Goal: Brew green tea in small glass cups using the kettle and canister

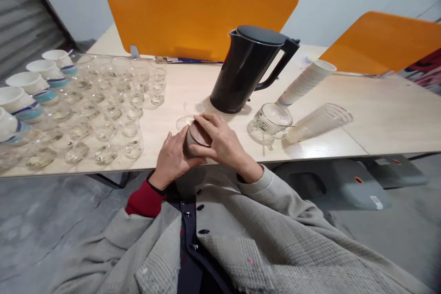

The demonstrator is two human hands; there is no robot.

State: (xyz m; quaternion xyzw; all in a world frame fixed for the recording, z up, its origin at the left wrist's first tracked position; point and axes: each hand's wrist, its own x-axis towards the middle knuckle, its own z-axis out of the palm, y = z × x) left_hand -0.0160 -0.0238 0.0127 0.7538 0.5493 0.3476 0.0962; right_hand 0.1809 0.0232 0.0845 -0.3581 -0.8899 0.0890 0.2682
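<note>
Smooth brown cylinder (197, 138) gripped between the curled left hand (173, 158) and right hand (220, 140), just beside a thin clear glass (190, 114)

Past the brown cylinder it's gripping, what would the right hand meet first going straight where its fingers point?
Likely the clear glass just beyond the brown cylinder under the right hand; depth is hard to judge.

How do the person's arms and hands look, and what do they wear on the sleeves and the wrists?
The left hand and right hand are bare, without gloves. Each arm is covered by a sleeve of a greyish-beige textured jacket. At the left wrist, a red cuff with a thin black edge shows from under the jacket.
</note>
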